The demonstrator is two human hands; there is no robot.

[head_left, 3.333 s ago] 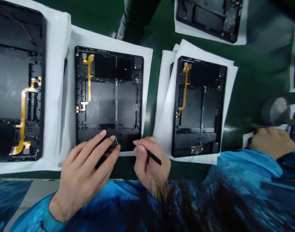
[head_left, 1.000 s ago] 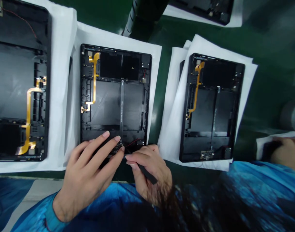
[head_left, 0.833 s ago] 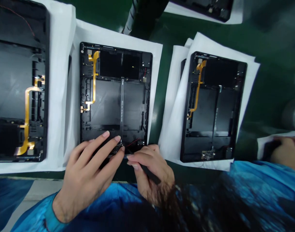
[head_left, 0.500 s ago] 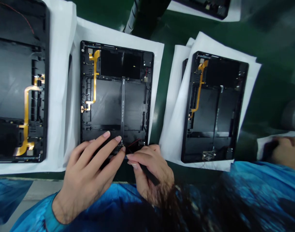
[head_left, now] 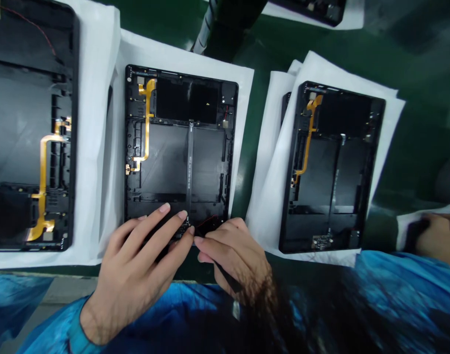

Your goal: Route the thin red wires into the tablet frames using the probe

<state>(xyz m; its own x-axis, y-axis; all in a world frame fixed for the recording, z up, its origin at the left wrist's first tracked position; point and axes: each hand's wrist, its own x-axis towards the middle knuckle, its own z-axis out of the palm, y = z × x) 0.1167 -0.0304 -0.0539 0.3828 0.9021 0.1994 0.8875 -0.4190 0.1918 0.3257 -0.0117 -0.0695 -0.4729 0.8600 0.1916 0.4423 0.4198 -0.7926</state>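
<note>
A black tablet back housing [head_left: 165, 169] lies open in front of me on white sheeting. An orange flex cable [head_left: 147, 128] runs down its left side, and a dark ribbon cable [head_left: 190, 164] goes down the middle to a small circuit board [head_left: 184, 226] at the near edge. My left hand [head_left: 136, 268] rests over that edge with its fingers spread, partly covering the board. Beside it, my right hand [head_left: 243, 255] pinches a thin black hand tool [head_left: 226, 276], possibly tweezers. The tool's tip is hidden at the fingertips near the board.
Another open housing [head_left: 328, 169] lies to the right on white sheets [head_left: 267, 191], and a larger-looking one [head_left: 14, 132] to the left. A dark post with a pale tube [head_left: 202, 37] stands behind. A co-worker's hand [head_left: 436, 238] and blue sleeve [head_left: 405, 275] are at right.
The view has shifted slightly, so everything sits a little lower and further right. My right fingers have tilted a bit at the board's edge; the left hand keeps its place.
</note>
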